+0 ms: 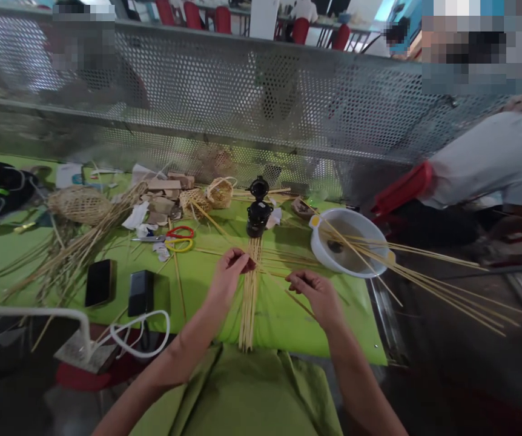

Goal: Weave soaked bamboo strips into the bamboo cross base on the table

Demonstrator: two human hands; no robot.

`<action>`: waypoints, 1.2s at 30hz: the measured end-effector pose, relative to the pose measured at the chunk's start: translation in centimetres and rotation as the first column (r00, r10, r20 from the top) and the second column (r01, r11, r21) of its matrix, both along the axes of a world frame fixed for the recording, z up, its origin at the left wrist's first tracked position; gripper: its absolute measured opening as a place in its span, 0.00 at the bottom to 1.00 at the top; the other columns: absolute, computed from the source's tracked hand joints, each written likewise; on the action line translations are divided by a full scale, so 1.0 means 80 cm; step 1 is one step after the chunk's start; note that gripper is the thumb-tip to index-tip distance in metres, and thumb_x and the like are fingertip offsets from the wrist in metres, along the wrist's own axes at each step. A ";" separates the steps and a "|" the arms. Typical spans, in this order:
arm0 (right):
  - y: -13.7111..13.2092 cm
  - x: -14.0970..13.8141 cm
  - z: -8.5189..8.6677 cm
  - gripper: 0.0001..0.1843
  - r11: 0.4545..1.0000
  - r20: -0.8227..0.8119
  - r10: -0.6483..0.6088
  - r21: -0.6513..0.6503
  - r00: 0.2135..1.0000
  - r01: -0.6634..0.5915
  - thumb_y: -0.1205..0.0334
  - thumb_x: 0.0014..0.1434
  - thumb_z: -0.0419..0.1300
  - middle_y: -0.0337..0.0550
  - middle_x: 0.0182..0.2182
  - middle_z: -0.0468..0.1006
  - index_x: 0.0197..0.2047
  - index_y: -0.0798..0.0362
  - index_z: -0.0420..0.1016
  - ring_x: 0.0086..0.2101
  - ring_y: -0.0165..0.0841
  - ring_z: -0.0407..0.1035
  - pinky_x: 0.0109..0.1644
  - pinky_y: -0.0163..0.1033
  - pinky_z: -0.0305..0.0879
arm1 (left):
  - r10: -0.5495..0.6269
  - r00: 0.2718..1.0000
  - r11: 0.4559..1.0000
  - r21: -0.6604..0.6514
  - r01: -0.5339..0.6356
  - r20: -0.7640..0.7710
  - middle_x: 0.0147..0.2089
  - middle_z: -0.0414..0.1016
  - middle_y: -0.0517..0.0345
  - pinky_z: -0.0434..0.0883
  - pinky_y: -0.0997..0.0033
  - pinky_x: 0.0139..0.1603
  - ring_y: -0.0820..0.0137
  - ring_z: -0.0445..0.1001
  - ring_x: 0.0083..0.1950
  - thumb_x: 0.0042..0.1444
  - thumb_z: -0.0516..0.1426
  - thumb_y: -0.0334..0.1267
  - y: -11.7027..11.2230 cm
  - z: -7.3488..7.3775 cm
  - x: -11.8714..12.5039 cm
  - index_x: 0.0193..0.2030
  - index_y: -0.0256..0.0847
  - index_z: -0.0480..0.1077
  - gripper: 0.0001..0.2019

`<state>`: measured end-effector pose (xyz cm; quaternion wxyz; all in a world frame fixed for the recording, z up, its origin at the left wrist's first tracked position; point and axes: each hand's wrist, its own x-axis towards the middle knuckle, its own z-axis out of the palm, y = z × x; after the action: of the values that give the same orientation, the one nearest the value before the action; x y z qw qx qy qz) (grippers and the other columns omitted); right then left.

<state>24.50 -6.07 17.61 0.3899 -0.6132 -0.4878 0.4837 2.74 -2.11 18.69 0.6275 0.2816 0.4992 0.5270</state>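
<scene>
A flat bundle of thin bamboo strips (249,303) lies lengthwise on the green table (206,284), its far end under a black weight (258,213). My left hand (230,274) pinches a strip at the left side of the bundle. My right hand (316,295) is closed on a thin strip that runs crosswise toward the bundle.
A white bowl (349,242) with long strips sticking out to the right stands at the table's right end. Red and yellow scissors (177,238), two phones (100,281), a woven basket (82,204), loose straw and wood blocks lie left. A perforated metal screen (224,91) stands behind. A person sits at right.
</scene>
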 end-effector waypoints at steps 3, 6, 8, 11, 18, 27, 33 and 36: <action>-0.001 -0.006 0.001 0.17 0.999 0.039 0.034 0.041 0.999 -0.035 0.43 0.58 0.65 0.43 0.28 0.81 0.34 0.49 0.83 0.31 0.39 0.74 0.37 0.42 0.69 | -0.005 1.000 1.000 -0.012 0.005 -0.030 0.29 0.78 0.56 0.76 0.58 0.44 0.64 0.75 0.34 0.47 0.70 0.47 0.000 -0.001 -0.002 0.26 0.48 0.74 0.11; -0.001 -0.024 0.003 0.15 0.986 0.117 0.070 0.142 0.991 -0.086 0.47 0.58 0.67 0.42 0.30 0.81 0.40 0.49 0.83 0.32 0.38 0.73 0.37 0.41 0.69 | 0.008 0.999 1.000 -0.016 -0.009 -0.043 0.29 0.78 0.57 0.76 0.58 0.45 0.64 0.75 0.33 0.48 0.70 0.46 0.000 -0.004 0.000 0.25 0.48 0.74 0.11; 0.000 -0.037 0.004 0.14 0.965 0.220 0.058 0.239 0.974 -0.111 0.50 0.57 0.70 0.42 0.31 0.81 0.41 0.49 0.82 0.31 0.38 0.72 0.37 0.41 0.68 | 0.024 0.999 1.000 -0.018 -0.025 -0.035 0.28 0.77 0.57 0.77 0.58 0.44 0.65 0.76 0.32 0.47 0.69 0.44 -0.002 -0.005 0.003 0.26 0.47 0.74 0.10; 0.001 -0.051 0.001 0.07 0.930 0.353 0.009 0.341 0.935 -0.138 0.55 0.59 0.68 0.43 0.30 0.81 0.36 0.49 0.81 0.31 0.38 0.72 0.38 0.42 0.67 | 0.036 0.999 0.999 -0.015 -0.036 -0.020 0.28 0.78 0.58 0.77 0.58 0.43 0.65 0.76 0.32 0.48 0.69 0.42 -0.004 -0.006 0.005 0.26 0.46 0.74 0.09; 0.000 -0.059 -0.007 0.07 0.972 0.117 0.019 0.232 0.993 -0.046 0.55 0.58 0.68 0.40 0.28 0.81 0.32 0.49 0.82 0.29 0.36 0.72 0.35 0.40 0.67 | 0.013 1.000 1.000 0.026 -0.013 0.000 0.32 0.78 0.59 0.76 0.62 0.45 0.67 0.76 0.35 0.49 0.70 0.43 -0.006 -0.001 0.001 0.30 0.48 0.78 0.06; 0.004 -0.054 -0.014 0.14 0.996 -0.130 -0.080 0.020 0.988 0.083 0.49 0.51 0.70 0.37 0.23 0.75 0.28 0.50 0.77 0.26 0.32 0.66 0.32 0.37 0.62 | 0.048 0.996 0.999 0.028 -0.047 -0.071 0.30 0.78 0.58 0.77 0.56 0.47 0.63 0.76 0.35 0.45 0.72 0.49 0.001 -0.010 -0.010 0.28 0.49 0.77 0.12; 0.005 -0.043 -0.016 0.15 0.995 -0.153 -0.101 -0.016 0.983 0.100 0.47 0.51 0.69 0.39 0.24 0.77 0.30 0.50 0.75 0.28 0.34 0.69 0.35 0.39 0.66 | 0.051 0.995 0.999 0.015 -0.050 -0.087 0.30 0.78 0.57 0.78 0.53 0.50 0.63 0.77 0.34 0.47 0.72 0.48 0.005 -0.014 -0.013 0.28 0.50 0.76 0.11; 0.002 -0.040 -0.017 0.15 0.993 -0.130 -0.119 -0.014 0.984 0.118 0.47 0.52 0.68 0.38 0.24 0.76 0.30 0.49 0.74 0.28 0.34 0.69 0.35 0.39 0.66 | 0.047 0.996 0.999 0.004 -0.047 -0.071 0.29 0.78 0.59 0.79 0.52 0.50 0.63 0.77 0.34 0.46 0.73 0.50 0.007 -0.016 -0.012 0.28 0.50 0.75 0.13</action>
<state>21.29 -5.92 16.27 0.4472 -0.6094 -0.4225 0.5001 1.75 -1.59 17.40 0.5966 0.2889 0.5271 0.5317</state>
